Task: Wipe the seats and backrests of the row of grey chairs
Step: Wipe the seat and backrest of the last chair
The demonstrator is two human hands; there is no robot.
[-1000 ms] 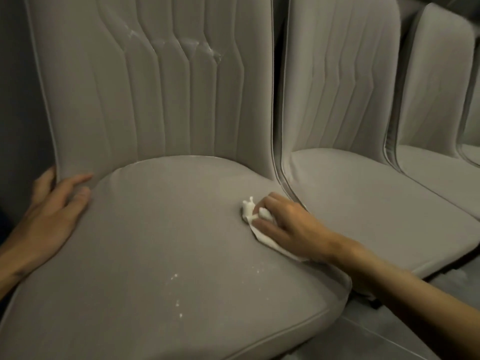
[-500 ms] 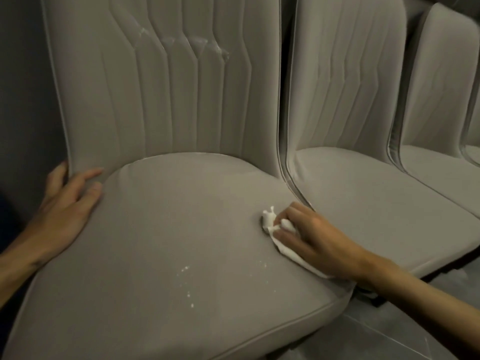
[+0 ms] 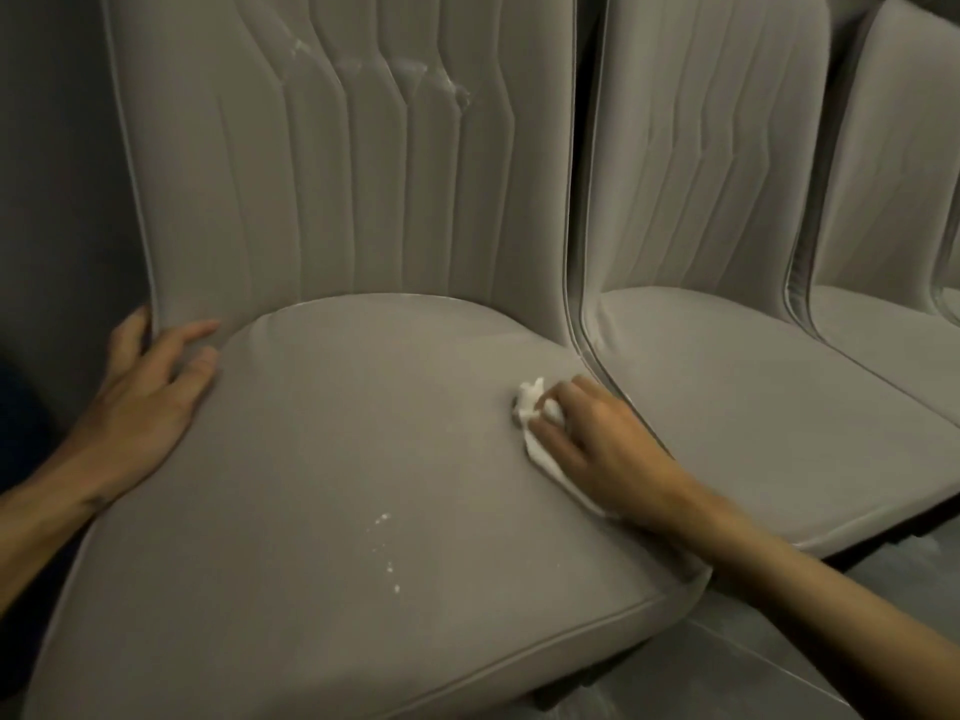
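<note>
The nearest grey chair fills the view, with its seat [image 3: 332, 459] in front of me and its ribbed backrest [image 3: 353, 163] behind. My right hand [image 3: 602, 444] presses a crumpled white cloth [image 3: 532, 407] onto the seat's right side, fingers curled over it. My left hand [image 3: 150, 392] lies flat on the seat's left edge, the thumb hooked round the backrest's lower corner. White specks [image 3: 387, 553] dot the seat's front middle. Whitish smears [image 3: 415, 75] mark the upper backrest.
A second grey chair [image 3: 727, 387] stands tight against the first on the right, and a third chair [image 3: 898, 210] follows it. A dark wall [image 3: 57, 174] runs along the left. Grey tiled floor [image 3: 753, 662] shows at the lower right.
The right hand and cloth stay at the seat's right side with only slight shifting. The left hand keeps its hold at the left edge. The view has drifted a little to the left.
</note>
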